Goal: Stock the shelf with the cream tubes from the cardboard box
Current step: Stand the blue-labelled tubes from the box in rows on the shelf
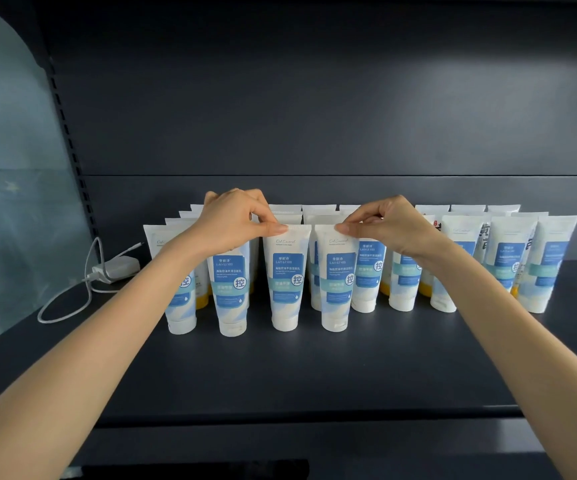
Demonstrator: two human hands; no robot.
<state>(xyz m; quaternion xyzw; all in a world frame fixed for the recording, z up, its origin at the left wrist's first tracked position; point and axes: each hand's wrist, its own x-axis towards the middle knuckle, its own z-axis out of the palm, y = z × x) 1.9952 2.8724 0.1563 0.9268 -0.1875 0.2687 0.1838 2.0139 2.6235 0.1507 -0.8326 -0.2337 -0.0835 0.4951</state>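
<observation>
White tubes (pixel 285 278), two, pinched by left hand (pixel 235 216), right hand (pixel 389 221)

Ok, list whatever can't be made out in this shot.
Cardboard box: nowhere in the head view; beyond the frame.
Rear tubes: only crimped tops show, behind the front tubes, the left hand and right hand.
Yellow-capped tubes: labels blocked by front tubes.
Fine label print: too small to read.

left hand (pixel 235 216): bare, short plain thumbnail
right hand (pixel 389 220): bare, short plain thumbnail
left forearm (pixel 107 323), right forearm (pixel 508 323): bare to frame edge
</observation>
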